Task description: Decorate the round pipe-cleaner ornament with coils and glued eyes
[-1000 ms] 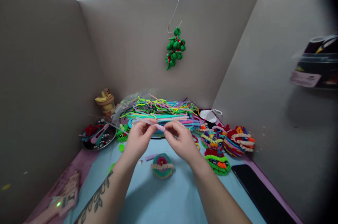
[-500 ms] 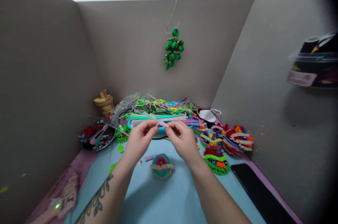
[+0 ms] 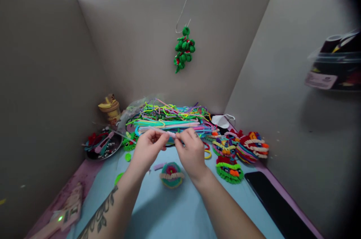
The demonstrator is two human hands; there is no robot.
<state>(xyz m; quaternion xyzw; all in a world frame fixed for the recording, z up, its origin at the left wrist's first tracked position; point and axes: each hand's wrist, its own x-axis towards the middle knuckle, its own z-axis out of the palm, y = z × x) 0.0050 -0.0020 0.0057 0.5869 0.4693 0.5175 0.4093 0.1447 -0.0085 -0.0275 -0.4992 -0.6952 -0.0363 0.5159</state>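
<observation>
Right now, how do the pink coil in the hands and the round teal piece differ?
The pink coil is slim; the round teal piece broader. The pink coil looks pale; the round teal piece shows red and beige. The hands hold the pink coil; the round teal piece lies on the blue cloth. Both show ridging.

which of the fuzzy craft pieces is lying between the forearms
The round teal piece with a dark pink centre and beige band; the multicoloured group lies right of the right hand, the green piece left of the left hand.
</observation>
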